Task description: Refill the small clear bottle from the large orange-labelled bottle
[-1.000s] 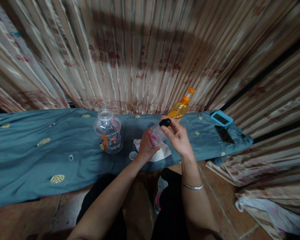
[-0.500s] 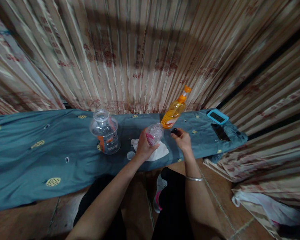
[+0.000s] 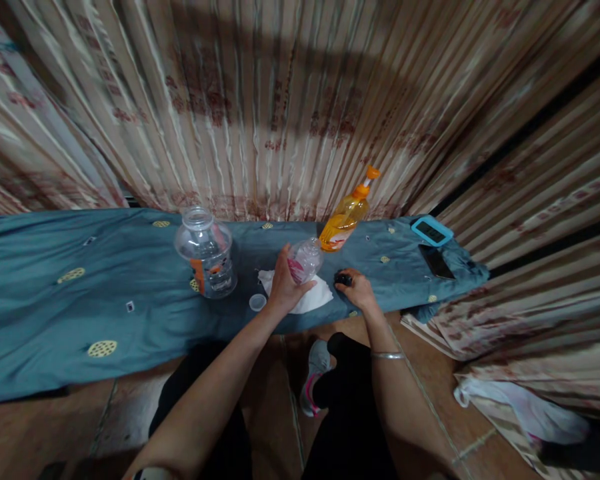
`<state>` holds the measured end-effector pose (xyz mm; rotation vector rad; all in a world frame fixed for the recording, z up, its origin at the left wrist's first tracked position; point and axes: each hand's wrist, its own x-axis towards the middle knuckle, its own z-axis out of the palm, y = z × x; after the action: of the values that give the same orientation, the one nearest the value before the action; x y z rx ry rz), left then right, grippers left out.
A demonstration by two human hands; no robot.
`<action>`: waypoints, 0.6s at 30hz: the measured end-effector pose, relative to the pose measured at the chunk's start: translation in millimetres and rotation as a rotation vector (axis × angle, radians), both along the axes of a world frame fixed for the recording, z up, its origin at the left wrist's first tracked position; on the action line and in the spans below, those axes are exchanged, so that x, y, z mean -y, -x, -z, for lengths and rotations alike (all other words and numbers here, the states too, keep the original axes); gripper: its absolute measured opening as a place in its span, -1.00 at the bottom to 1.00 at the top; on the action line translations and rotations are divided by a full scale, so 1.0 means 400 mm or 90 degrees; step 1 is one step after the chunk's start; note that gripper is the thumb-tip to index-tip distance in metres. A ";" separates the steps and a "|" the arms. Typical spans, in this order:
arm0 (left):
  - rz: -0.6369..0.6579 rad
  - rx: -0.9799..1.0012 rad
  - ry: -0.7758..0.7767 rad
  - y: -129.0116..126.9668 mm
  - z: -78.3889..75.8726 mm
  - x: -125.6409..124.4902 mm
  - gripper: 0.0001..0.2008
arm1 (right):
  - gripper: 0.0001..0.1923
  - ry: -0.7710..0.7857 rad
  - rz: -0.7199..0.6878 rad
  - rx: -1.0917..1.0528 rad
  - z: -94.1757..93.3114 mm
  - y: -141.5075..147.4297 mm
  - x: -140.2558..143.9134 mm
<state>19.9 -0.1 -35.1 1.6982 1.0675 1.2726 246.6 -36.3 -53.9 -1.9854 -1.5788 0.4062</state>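
Note:
My left hand (image 3: 283,288) is wrapped round a clear plastic bottle (image 3: 306,259) with a pink label, its uncapped neck tilted away to the right. Under it a white cloth or tissue (image 3: 316,297) lies on the covered surface. In the fingers of my right hand (image 3: 360,291) is a small black cap (image 3: 343,279), held low over the cover or touching it; I cannot tell which. Beyond them stands a pump bottle (image 3: 341,225) of orange liquid. Left of my left hand are a small clear lid (image 3: 257,302) and a large clear plastic jar (image 3: 207,257) without a lid.
A blue-green patterned cloth (image 3: 130,273) covers the long surface. At the right end lie a blue-framed digital clock (image 3: 431,231) and a dark phone (image 3: 437,262). A pleated curtain (image 3: 260,120) hangs along the back and right. The tiled floor (image 3: 425,393) shows below.
My right hand has moved down and slightly nearer with the black cap, towards the covered surface. My left hand still grips the clear bottle. The whole view has shifted a little.

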 end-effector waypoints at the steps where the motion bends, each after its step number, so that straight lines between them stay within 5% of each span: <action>1: 0.000 0.004 0.001 0.000 0.001 -0.001 0.05 | -0.68 -0.009 0.002 -0.001 -0.001 -0.001 0.001; 11: -0.016 0.011 0.016 0.004 0.000 0.002 0.16 | -0.53 -0.179 0.063 -0.077 -0.068 0.039 -0.006; 18: 0.001 0.022 0.015 0.005 0.013 -0.004 0.22 | -0.54 -0.262 0.020 -0.176 -0.093 0.092 -0.020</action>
<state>17.9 1.7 -40.2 1.6533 1.0570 1.2794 209.9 -28.2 -16.9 -1.5651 -1.3307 0.2985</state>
